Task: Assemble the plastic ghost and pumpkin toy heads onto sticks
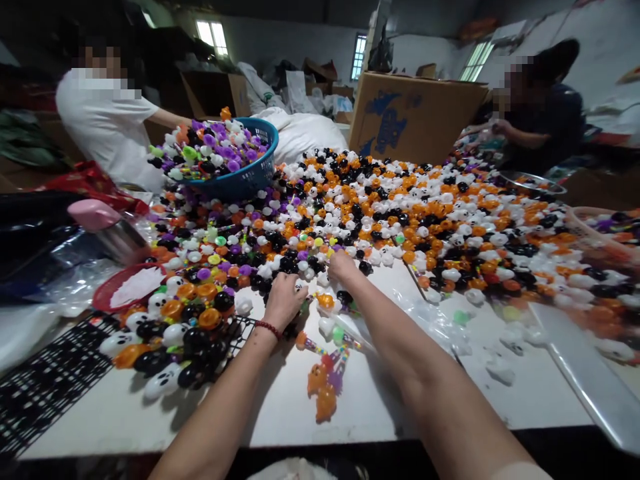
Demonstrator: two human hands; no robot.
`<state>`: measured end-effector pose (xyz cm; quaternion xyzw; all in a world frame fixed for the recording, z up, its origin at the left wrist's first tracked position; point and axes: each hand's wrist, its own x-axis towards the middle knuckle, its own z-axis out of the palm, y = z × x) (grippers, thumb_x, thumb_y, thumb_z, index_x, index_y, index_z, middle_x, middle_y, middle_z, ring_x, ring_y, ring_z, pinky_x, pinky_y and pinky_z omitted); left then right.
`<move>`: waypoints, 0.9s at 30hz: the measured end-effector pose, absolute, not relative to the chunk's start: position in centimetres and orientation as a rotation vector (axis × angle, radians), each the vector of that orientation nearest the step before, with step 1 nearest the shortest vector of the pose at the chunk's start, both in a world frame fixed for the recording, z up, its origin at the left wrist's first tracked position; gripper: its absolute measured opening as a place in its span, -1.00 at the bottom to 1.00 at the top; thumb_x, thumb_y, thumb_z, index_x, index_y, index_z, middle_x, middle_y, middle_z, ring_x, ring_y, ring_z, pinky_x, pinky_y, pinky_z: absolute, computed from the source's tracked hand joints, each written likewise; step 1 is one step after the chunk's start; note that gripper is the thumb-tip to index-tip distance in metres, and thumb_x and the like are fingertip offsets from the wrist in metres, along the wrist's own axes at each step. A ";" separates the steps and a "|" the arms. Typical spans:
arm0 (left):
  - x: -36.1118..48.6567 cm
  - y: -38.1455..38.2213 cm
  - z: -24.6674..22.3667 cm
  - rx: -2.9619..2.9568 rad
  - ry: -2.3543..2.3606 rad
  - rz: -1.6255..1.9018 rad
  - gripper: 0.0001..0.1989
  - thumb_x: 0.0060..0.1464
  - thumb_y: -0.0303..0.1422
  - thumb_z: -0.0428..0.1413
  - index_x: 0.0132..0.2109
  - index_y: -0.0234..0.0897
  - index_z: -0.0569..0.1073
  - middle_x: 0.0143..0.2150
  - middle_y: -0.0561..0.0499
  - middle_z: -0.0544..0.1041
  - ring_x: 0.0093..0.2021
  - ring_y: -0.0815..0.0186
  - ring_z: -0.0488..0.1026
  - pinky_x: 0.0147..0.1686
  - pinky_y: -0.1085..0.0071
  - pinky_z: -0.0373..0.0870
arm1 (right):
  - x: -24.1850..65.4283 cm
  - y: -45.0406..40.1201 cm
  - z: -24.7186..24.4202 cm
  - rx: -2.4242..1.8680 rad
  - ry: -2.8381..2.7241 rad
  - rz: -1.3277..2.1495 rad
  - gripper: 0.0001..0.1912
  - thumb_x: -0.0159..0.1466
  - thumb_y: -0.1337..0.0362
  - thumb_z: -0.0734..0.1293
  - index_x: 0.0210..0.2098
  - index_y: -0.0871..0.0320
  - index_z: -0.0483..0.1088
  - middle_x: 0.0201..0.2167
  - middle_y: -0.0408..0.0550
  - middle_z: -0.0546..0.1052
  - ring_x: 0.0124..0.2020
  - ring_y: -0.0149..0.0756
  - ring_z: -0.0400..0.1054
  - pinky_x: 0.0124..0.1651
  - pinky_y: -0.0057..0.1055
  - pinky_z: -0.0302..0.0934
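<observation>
A wide heap of small white, orange and black toy pieces [390, 200] covers the table. At its near edge, my left hand [284, 300], with a red bead bracelet at the wrist, has its fingers closed around a small white piece [299, 285]. To the right of it my right hand [342, 267] reaches into the heap with its fingers bent together; whatever is between them is hidden. Several orange, purple and green pieces [325, 387] lie on the white table top [360, 413] between my forearms. Left of my left hand is a pile of ghost and pumpkin pieces [175, 333].
A blue basket [260, 163] full of pieces stands at the back left, beside a person in white. Also around are a cardboard box [415, 117], a pink-lidded bottle [107, 230], a red dish [107, 293], a black grid [55, 373] and a clear plastic tray [585, 373]. Another person is at right.
</observation>
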<state>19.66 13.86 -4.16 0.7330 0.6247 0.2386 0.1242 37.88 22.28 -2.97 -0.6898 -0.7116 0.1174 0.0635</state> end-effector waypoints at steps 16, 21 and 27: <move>19.9 5.6 -2.0 0.915 0.864 1.097 -0.71 0.17 -0.12 0.05 -0.16 -0.26 0.42 -0.31 0.06 0.44 -0.42 0.43 0.30 -0.47 0.54 0.32 | 36.6 4.7 -0.7 -0.941 -0.872 1.363 -0.70 0.11 0.10 0.52 -0.28 0.08 0.42 -0.37 -0.19 0.51 -0.38 -0.40 0.39 -0.21 -0.39 0.33; 20.9 4.5 -1.5 1.002 0.951 1.016 -0.68 0.18 -0.06 0.01 -0.16 -0.21 0.40 -0.29 0.07 0.40 -0.39 0.38 0.35 -0.49 0.52 0.35 | 36.4 3.3 -0.1 -1.026 -0.973 1.341 -0.68 0.06 0.06 0.54 -0.33 0.09 0.45 -0.40 -0.18 0.53 -0.37 -0.37 0.41 -0.22 -0.38 0.32; 21.1 4.1 -1.1 1.189 1.065 0.979 -0.67 0.23 -0.05 -0.06 -0.19 -0.22 0.38 -0.38 0.09 0.36 -0.44 0.39 0.30 -0.52 0.52 0.26 | 37.1 3.1 0.1 -1.093 -1.077 1.311 -0.66 0.04 0.04 0.54 -0.38 0.11 0.44 -0.49 -0.21 0.48 -0.46 -0.41 0.31 -0.37 -0.45 0.17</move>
